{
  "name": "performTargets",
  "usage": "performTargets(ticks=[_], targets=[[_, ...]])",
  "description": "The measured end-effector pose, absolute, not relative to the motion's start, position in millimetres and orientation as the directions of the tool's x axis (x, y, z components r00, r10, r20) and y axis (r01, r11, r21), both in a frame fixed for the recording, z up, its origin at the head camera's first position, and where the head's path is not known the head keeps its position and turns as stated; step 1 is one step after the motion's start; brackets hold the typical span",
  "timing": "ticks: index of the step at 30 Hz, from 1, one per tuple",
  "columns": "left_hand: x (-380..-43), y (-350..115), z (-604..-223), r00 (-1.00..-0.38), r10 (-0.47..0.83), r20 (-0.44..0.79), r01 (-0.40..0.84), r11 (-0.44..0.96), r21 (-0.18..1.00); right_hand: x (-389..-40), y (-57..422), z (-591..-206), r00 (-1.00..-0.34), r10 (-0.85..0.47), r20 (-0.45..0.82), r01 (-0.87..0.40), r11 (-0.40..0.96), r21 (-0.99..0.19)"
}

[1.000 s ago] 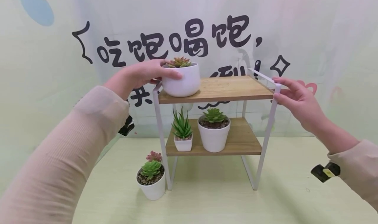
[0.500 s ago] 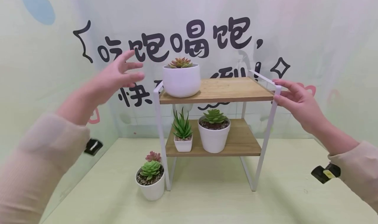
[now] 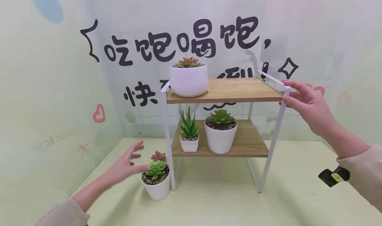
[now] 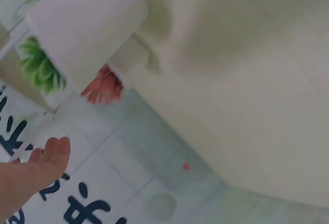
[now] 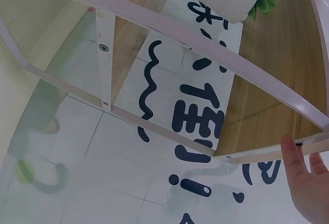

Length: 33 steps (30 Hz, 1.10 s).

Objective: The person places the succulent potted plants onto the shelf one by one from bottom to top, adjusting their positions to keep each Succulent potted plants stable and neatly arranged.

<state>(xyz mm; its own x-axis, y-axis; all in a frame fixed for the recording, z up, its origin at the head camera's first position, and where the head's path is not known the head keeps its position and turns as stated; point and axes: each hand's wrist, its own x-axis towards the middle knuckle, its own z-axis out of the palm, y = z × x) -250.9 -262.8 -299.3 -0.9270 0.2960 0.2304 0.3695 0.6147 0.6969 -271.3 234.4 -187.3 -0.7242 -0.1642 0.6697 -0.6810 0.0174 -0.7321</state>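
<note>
My left hand (image 3: 122,168), fingers spread and holding nothing, is just left of a white pot (image 3: 158,189) with a green succulent (image 3: 156,169) on the table. Whether its thumb touches the plant I cannot tell. A pink succulent (image 3: 159,156) shows behind that one. My right hand (image 3: 313,108) pinches the top right front corner of a two-tier wooden shelf (image 3: 238,91) with a white metal frame (image 3: 276,130). On the upper board, at the left, stands a round white pot (image 3: 188,82) with a reddish succulent (image 3: 188,62).
The lower board (image 3: 250,146) carries a small square pot (image 3: 189,144) with a spiky plant and a larger white pot (image 3: 221,140) with a green succulent. Behind the shelf stands a wall covering (image 3: 232,4) with black lettering. The pale table (image 3: 215,206) extends around the shelf legs.
My left hand has let go of the round white pot on the upper board, drawn back left and come down beside the pot on the table. My right hand stays at the shelf corner.
</note>
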Motion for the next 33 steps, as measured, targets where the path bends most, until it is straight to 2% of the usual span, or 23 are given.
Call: performTargets(ticks=[6,11,15,21,33], targets=[[-248,-257,-338,-0.985,0.172,0.000,0.102,0.585,0.804,-271,237,-188,-0.737,-0.156,0.658,-0.670,0.041,-0.741],[-247,-247,-350,-0.993,0.088,-0.076,-0.019,0.522,0.853,-271,237,-188,-0.737,-0.160,0.657,-0.669,0.035,-0.742],[-244,-236,-359,-0.997,0.037,-0.069,-0.043,0.486,0.873,-272,237,-188,-0.737,-0.170,0.654,-0.666,0.014,-0.746],[-246,-226,-367,-0.998,-0.024,-0.063,-0.066,0.506,0.860,-272,236,-187,-0.733,-0.163,0.661,-0.673,0.023,-0.740],[-247,-225,-370,-0.999,-0.022,-0.039,-0.045,0.545,0.837,-272,237,-188,-0.734,-0.164,0.659,-0.668,-0.005,-0.744]])
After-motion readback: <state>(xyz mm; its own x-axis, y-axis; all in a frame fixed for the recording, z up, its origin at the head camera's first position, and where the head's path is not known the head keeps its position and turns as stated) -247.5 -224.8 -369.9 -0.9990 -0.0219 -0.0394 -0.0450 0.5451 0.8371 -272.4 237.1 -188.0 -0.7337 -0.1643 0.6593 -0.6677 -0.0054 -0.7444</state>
